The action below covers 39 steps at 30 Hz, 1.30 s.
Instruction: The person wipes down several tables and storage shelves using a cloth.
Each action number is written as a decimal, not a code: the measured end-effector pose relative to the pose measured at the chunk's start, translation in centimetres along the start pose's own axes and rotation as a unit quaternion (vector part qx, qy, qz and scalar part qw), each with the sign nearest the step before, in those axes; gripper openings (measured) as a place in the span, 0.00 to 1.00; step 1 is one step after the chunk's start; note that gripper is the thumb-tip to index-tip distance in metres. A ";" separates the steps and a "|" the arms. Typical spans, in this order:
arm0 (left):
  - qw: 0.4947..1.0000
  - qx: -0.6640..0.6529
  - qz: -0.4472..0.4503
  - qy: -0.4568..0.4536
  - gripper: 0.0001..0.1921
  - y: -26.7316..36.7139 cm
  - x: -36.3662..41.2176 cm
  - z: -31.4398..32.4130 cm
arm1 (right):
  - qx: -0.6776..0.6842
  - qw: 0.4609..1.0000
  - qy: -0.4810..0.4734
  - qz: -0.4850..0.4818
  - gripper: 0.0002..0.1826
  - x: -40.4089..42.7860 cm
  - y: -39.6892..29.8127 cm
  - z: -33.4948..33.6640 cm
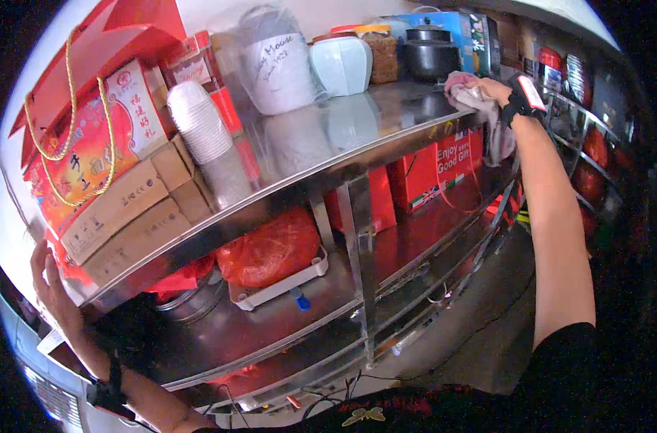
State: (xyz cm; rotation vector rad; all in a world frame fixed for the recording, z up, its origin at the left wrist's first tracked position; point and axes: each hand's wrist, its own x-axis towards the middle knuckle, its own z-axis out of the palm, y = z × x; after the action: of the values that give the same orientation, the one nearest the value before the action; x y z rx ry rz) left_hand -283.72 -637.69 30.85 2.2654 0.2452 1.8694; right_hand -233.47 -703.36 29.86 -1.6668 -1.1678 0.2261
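Note:
My right hand grips a crumpled pink and grey cloth at the right end of the top stainless-steel shelf. Part of the cloth hangs down over the shelf's front edge. A black lidded pot stands just left of this hand. Far to the left, my left hand is raised beside the shelf's left end, its fingers apart and holding nothing. Near it are flat cardboard boxes under a red gift bag with gold cord handles. Whether its fingertips touch the wall I cannot tell.
Stacked white cups, a plastic-wrapped white container, a pale blue jar and a jar with a yellow lid line the top shelf. Below are a red plastic bag in a white tray and red gift boxes. Cables trail underneath.

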 end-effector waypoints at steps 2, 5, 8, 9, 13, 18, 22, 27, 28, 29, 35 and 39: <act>0.999 0.001 -0.035 0.019 0.22 0.2 -0.2 -0.4 | -0.066 0.997 0.028 0.025 0.16 0.4 -1.1 2.0; 1.000 0.013 0.001 0.020 0.20 -2.2 -0.5 -0.9 | -0.235 0.967 0.091 0.030 0.15 -1.0 -5.0 4.9; 0.999 0.031 0.002 0.018 0.18 -0.7 -1.2 -0.5 | -0.117 0.968 0.123 0.185 0.17 0.5 -9.8 12.0; 1.000 0.011 0.006 0.011 0.18 -0.1 -1.4 -0.1 | -0.251 0.941 0.090 0.209 0.16 1.9 -7.0 9.8; 0.999 0.012 0.040 -0.020 0.17 -0.6 -1.3 -0.2 | -0.439 0.885 -0.143 -0.064 0.24 9.1 -7.2 14.0; 0.998 0.023 -0.042 -0.049 0.17 1.5 -0.9 -1.2 | -0.369 0.864 -0.309 -0.151 0.33 17.6 -11.1 24.3; 0.994 0.039 -0.058 -0.082 0.15 1.6 -0.8 -1.2 | -0.341 0.864 -0.331 -0.168 0.33 22.7 -11.3 27.8; 0.993 -0.001 -0.100 -0.060 0.14 1.2 -1.6 1.3 | -0.416 0.838 -0.321 -0.150 0.27 24.6 -8.1 24.7; 0.993 0.005 -0.104 -0.063 0.14 1.0 -1.5 1.0 | -0.428 0.844 -0.294 -0.135 0.22 23.3 -9.1 24.6; 0.991 0.016 -0.105 -0.082 0.14 1.8 -1.4 -0.9 | -0.374 0.888 -0.263 -0.044 0.23 18.9 -13.7 26.4; 0.973 -0.012 -0.201 -0.112 0.14 -0.9 -0.3 -1.7 | -0.365 0.887 -0.267 -0.088 0.30 12.6 -9.9 16.8; 0.971 0.012 -0.207 -0.119 0.14 -3.3 -0.1 -2.9 | -0.359 0.915 -0.181 0.011 0.35 4.6 -7.0 6.7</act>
State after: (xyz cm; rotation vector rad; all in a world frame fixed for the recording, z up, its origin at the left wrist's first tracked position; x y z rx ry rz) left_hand -286.60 -634.42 30.49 2.2118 0.6465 1.3806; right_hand -239.48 -695.65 34.36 -2.3484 -1.6392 0.1245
